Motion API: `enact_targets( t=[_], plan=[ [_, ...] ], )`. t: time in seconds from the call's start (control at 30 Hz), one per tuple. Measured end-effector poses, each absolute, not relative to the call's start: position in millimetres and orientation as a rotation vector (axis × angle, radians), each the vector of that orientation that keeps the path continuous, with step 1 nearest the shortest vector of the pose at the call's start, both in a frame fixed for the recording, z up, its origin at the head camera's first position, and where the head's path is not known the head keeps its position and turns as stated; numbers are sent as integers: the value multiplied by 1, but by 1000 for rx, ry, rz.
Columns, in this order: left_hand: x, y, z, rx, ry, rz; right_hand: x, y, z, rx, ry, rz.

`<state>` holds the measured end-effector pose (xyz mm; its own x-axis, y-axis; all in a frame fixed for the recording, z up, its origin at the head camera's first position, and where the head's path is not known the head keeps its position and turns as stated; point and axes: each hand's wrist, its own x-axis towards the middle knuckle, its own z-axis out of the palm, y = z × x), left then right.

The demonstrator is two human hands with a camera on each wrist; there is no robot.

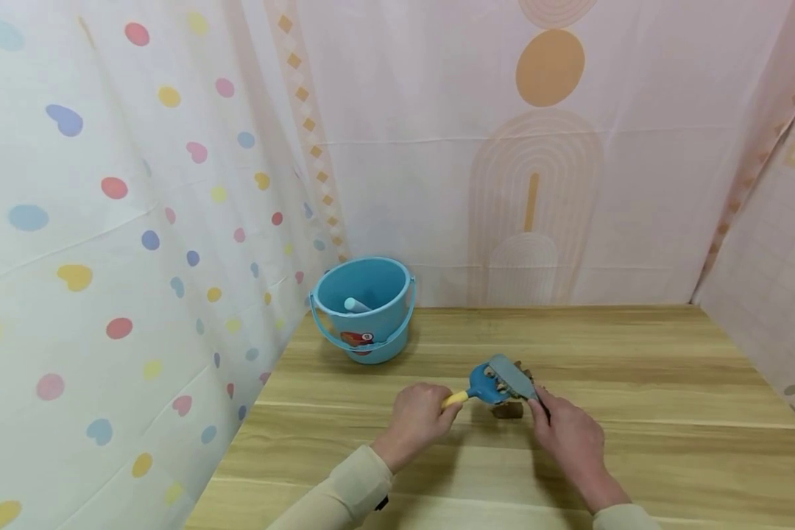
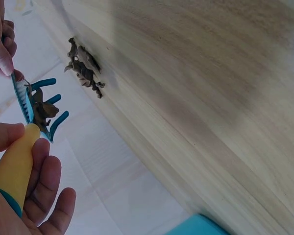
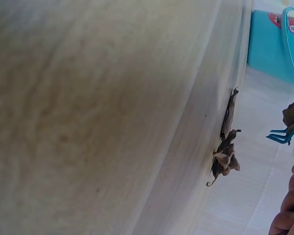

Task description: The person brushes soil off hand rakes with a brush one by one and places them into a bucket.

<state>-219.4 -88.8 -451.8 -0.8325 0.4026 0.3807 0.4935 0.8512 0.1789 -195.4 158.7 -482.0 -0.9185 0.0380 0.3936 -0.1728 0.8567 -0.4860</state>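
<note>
My left hand (image 1: 420, 414) grips the yellow handle of a small blue hand rake (image 1: 482, 383), thumb on top near the neck. Brown dry leaves (image 2: 43, 108) lie against its curved tines. In my right hand (image 1: 573, 434) is a grey-blue brush (image 1: 513, 377), its pale bristles facing the rake and leaves in the left wrist view. The rake and brush are held above the table with the leaves between them. More dry leaves (image 3: 226, 155) lie on the table just below. Only the right hand's curled fingers (image 3: 293, 200) show at the edge of the right wrist view.
A light blue bucket (image 1: 379, 335) with its handle hanging down stands at the table's back left. A pale rod-like object (image 1: 355, 305) sticks up inside it. Patterned curtains (image 1: 397, 199) surround the wood-grain table (image 1: 656, 368) at the back and sides.
</note>
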Motion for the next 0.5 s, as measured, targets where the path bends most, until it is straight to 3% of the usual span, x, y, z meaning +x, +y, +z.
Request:
enact_targets(
  t=[0.5],
  plan=[
    [-219, -89, -455, -693, -2669, -347, -196, 160, -481, 2, -2712, 865]
  ],
)
